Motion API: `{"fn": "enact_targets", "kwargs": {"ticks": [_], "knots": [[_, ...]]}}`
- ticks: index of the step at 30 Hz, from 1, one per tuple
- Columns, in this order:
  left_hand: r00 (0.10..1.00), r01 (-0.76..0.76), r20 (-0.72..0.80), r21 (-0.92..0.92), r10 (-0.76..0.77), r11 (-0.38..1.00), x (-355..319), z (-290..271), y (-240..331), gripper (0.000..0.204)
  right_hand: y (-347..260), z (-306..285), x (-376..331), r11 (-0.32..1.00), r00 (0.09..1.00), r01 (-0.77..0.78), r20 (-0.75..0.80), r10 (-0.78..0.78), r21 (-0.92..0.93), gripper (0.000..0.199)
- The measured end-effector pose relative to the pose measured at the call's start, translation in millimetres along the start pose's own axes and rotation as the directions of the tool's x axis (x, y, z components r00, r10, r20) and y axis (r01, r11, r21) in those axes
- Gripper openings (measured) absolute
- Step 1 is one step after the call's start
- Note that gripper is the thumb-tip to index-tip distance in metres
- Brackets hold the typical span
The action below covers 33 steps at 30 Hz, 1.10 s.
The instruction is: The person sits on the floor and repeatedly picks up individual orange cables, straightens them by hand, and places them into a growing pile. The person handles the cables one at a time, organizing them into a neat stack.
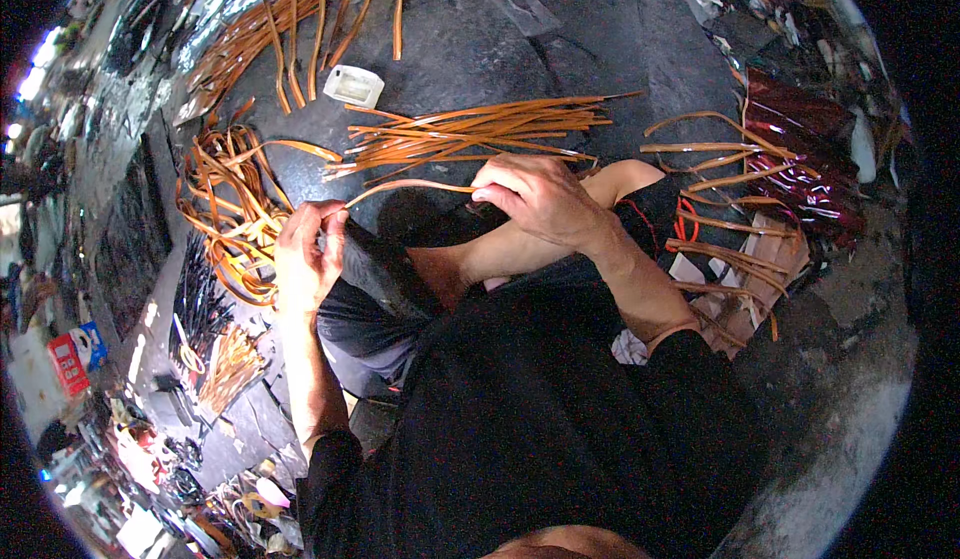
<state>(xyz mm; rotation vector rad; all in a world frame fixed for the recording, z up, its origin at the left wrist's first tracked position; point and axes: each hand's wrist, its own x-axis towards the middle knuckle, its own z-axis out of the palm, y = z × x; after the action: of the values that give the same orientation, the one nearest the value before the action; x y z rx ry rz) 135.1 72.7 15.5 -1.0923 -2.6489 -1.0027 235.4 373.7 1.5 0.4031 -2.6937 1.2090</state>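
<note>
A narrow tan-brown strip arches between my two hands. My left hand pinches its left end, the fingertips pressed together. The other end is gripped by my right hand, its fingers curled over and the thumb against the strip. Just beyond the strip lies a loose pile of similar straight brown strips on the dark floor. Beside my left hand sits a tangled heap of looped, shiny orange-brown strips. My crossed bare legs and dark trousers are beneath my hands.
A small white plastic tray stands beyond the pile. Long brown strips lie at the far left. To the right are several folded strips and dark red glossy sheeting. Short tan pieces and clutter line the left side.
</note>
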Motion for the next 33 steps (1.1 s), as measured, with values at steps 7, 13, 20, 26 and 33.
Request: {"fn": "enact_targets", "kwargs": {"ticks": [7,13,20,26,33], "knots": [[0.878,0.455,0.191,-0.043,-0.439,0.89,4.3,-21.6,-9.5,0.018,-0.7,-54.2,-5.7,0.943,0.975,-0.138,-0.207,0.077,-0.302,0.012],[0.984,-0.042,0.149,-0.337,0.097,0.941,53.0,31.8,65.1,0.045,-23.2,-41.3,14.3,0.865,0.966,0.171,-0.092,-0.241,-0.471,0.008],[0.965,0.16,-0.045,-0.682,-0.259,0.714,73.3,66.2,97.9,0.02,-46.8,-28.9,14.9,0.898,0.67,-0.051,-0.682,-0.294,-0.436,0.033],[0.956,-0.022,-0.28,-0.37,-0.089,0.929,67.1,74.4,109.3,0.02,-30.9,9.2,23.9,0.692,0.784,-0.012,-0.423,0.454,0.721,0.011],[0.923,-0.169,-0.371,-0.157,0.1,0.973,63.2,83.9,105.8,0.025,-16.3,15.4,27.5,0.602,0.801,-0.095,-0.298,0.519,0.793,0.012]]}}
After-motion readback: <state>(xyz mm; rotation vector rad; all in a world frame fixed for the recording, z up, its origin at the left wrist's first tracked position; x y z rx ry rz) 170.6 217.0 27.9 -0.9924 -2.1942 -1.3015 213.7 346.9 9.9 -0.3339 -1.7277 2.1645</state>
